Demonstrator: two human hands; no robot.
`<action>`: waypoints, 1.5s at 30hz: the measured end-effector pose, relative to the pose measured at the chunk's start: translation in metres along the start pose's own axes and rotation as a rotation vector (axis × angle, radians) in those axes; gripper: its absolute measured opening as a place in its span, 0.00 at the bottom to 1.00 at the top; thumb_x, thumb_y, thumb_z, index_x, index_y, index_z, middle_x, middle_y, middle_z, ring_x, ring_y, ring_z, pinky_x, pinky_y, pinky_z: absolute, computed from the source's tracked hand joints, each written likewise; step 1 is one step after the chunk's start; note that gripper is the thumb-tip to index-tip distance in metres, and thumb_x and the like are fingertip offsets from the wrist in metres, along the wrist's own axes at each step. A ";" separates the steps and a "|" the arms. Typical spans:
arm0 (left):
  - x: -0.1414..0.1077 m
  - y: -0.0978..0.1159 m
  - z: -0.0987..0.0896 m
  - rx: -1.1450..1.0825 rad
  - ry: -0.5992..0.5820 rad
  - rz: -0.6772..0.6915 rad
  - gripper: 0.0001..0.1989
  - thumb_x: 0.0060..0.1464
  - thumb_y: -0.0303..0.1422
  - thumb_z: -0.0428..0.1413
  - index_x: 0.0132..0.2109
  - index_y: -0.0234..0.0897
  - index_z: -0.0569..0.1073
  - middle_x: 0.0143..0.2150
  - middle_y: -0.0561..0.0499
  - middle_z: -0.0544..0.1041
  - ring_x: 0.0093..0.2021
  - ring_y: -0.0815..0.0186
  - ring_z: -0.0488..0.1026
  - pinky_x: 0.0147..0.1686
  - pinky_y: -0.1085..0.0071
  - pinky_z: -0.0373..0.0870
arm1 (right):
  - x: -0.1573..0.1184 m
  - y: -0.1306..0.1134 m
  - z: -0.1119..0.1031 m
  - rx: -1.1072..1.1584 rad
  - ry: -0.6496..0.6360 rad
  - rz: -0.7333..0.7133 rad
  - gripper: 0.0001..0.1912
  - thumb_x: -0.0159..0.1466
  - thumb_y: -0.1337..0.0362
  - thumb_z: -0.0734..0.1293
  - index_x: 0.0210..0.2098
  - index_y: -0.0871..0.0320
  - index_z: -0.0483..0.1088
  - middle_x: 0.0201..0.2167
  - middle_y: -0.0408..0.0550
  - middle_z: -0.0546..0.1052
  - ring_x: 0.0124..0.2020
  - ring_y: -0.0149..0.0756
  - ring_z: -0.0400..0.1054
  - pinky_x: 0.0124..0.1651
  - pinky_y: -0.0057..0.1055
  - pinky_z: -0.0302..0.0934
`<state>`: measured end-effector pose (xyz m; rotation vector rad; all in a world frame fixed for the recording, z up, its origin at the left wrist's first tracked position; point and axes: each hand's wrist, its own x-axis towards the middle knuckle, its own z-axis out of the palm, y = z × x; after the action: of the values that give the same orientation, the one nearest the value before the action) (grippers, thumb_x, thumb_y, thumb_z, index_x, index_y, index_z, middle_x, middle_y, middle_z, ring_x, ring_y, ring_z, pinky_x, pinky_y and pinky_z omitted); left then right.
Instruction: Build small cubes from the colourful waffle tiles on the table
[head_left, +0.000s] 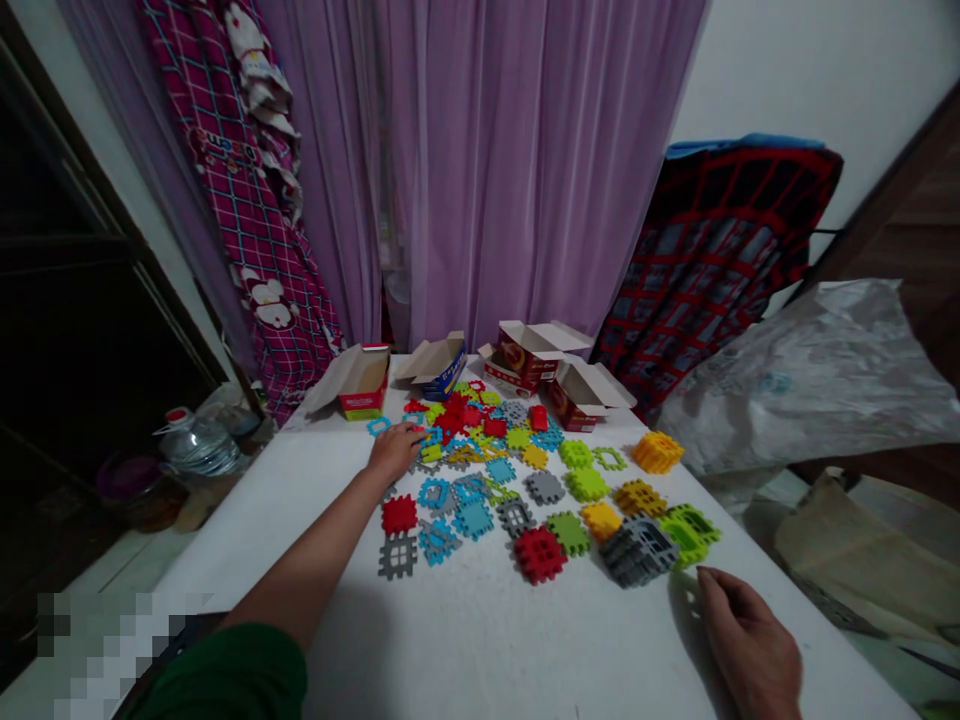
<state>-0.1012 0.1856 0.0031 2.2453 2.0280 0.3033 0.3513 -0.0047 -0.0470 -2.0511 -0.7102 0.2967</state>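
Left hand spread flat, palm down, nothing visibly held, on the left fringe of the plastic waffle blocks; right hand open and empty near the right edge of the tabletop, closer than the left to the grey block cube, just up-left of those fingers.

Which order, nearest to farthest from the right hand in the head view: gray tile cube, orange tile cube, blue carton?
From the right hand:
1. Gray tile cube, just up and left of it.
2. Orange tile cube, farther up, on the right side.
3. Blue carton, at the far end, left of center.
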 end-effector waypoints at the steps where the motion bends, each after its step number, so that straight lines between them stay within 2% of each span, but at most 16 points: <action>1: 0.001 0.001 0.000 0.013 -0.015 0.025 0.16 0.60 0.33 0.53 0.53 0.50 0.78 0.63 0.49 0.70 0.63 0.56 0.65 0.61 0.59 0.60 | 0.000 -0.001 -0.001 -0.015 -0.009 0.004 0.21 0.44 0.44 0.65 0.30 0.51 0.76 0.29 0.49 0.80 0.34 0.52 0.71 0.35 0.42 0.61; 6: 0.006 0.003 -0.003 0.008 -0.018 0.099 0.11 0.58 0.33 0.56 0.45 0.45 0.81 0.60 0.46 0.73 0.61 0.53 0.67 0.60 0.53 0.61 | -0.002 -0.004 -0.004 -0.090 -0.064 0.000 0.22 0.48 0.46 0.64 0.34 0.53 0.76 0.33 0.49 0.80 0.37 0.49 0.72 0.38 0.39 0.62; 9: -0.002 0.006 -0.004 -0.087 0.065 0.138 0.10 0.58 0.32 0.56 0.45 0.43 0.80 0.58 0.45 0.74 0.60 0.54 0.69 0.60 0.54 0.63 | -0.003 -0.005 -0.004 -0.093 -0.068 0.013 0.23 0.49 0.45 0.64 0.35 0.53 0.76 0.33 0.49 0.80 0.37 0.49 0.71 0.38 0.39 0.62; 12: -0.023 0.013 -0.001 -0.205 0.171 0.226 0.10 0.60 0.32 0.54 0.45 0.41 0.78 0.62 0.45 0.71 0.62 0.55 0.68 0.61 0.57 0.64 | -0.002 -0.004 -0.002 -0.075 -0.054 0.026 0.23 0.48 0.45 0.64 0.35 0.53 0.76 0.32 0.49 0.80 0.36 0.48 0.71 0.38 0.38 0.62; 15: -0.051 0.027 0.002 -0.271 0.211 0.305 0.12 0.62 0.32 0.50 0.47 0.40 0.76 0.65 0.44 0.68 0.62 0.57 0.68 0.59 0.60 0.68 | -0.001 -0.002 0.000 -0.032 -0.032 0.016 0.23 0.47 0.45 0.65 0.34 0.54 0.76 0.31 0.48 0.80 0.36 0.47 0.71 0.37 0.37 0.63; 19: -0.081 0.051 0.005 -0.281 0.261 0.438 0.13 0.65 0.32 0.47 0.48 0.40 0.74 0.63 0.45 0.70 0.59 0.60 0.71 0.57 0.61 0.71 | -0.002 0.001 0.002 0.050 0.018 -0.025 0.24 0.45 0.45 0.64 0.33 0.55 0.76 0.30 0.49 0.80 0.35 0.47 0.72 0.39 0.38 0.63; 23: -0.094 0.074 0.001 -0.244 0.321 0.559 0.12 0.65 0.32 0.47 0.49 0.40 0.73 0.64 0.44 0.69 0.57 0.60 0.73 0.56 0.61 0.72 | -0.008 0.003 0.004 0.136 0.082 -0.057 0.25 0.46 0.44 0.64 0.32 0.56 0.76 0.30 0.49 0.80 0.36 0.46 0.72 0.41 0.38 0.64; 27: -0.095 0.094 -0.006 -0.274 0.325 0.621 0.16 0.64 0.35 0.50 0.57 0.40 0.68 0.59 0.43 0.73 0.56 0.59 0.73 0.54 0.61 0.73 | -0.014 0.002 0.005 0.234 0.097 -0.109 0.25 0.48 0.43 0.64 0.31 0.57 0.76 0.30 0.50 0.80 0.34 0.45 0.71 0.40 0.36 0.64; 31: -0.093 0.111 -0.006 -0.362 0.306 0.561 0.25 0.61 0.40 0.54 0.63 0.41 0.63 0.55 0.44 0.75 0.45 0.61 0.77 0.48 0.62 0.75 | -0.015 0.001 0.006 0.299 0.106 -0.128 0.26 0.48 0.41 0.64 0.30 0.57 0.76 0.30 0.51 0.80 0.33 0.43 0.72 0.40 0.36 0.64; 38: -0.095 0.128 0.001 -0.457 0.209 0.374 0.24 0.56 0.41 0.59 0.57 0.39 0.70 0.51 0.45 0.75 0.36 0.65 0.76 0.39 0.67 0.75 | -0.018 0.000 0.004 0.328 0.099 -0.137 0.24 0.49 0.44 0.65 0.30 0.58 0.76 0.29 0.51 0.80 0.33 0.43 0.71 0.40 0.36 0.64; 42: -0.100 0.119 -0.004 -0.332 0.237 0.206 0.23 0.55 0.42 0.60 0.55 0.41 0.71 0.51 0.47 0.76 0.37 0.64 0.76 0.40 0.67 0.73 | -0.020 -0.001 0.001 0.303 0.078 -0.108 0.25 0.48 0.43 0.64 0.31 0.58 0.76 0.31 0.52 0.80 0.35 0.45 0.72 0.43 0.38 0.63; 45: -0.102 0.095 -0.015 -0.168 0.289 0.082 0.21 0.55 0.44 0.59 0.53 0.40 0.72 0.50 0.46 0.78 0.43 0.60 0.76 0.46 0.65 0.71 | -0.020 -0.002 -0.001 0.277 0.069 -0.086 0.26 0.47 0.43 0.64 0.31 0.58 0.76 0.31 0.52 0.80 0.36 0.46 0.72 0.43 0.38 0.63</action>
<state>-0.0219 0.0729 0.0290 2.2935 1.9494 0.8169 0.3352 -0.0162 -0.0465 -1.7557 -0.6734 0.2582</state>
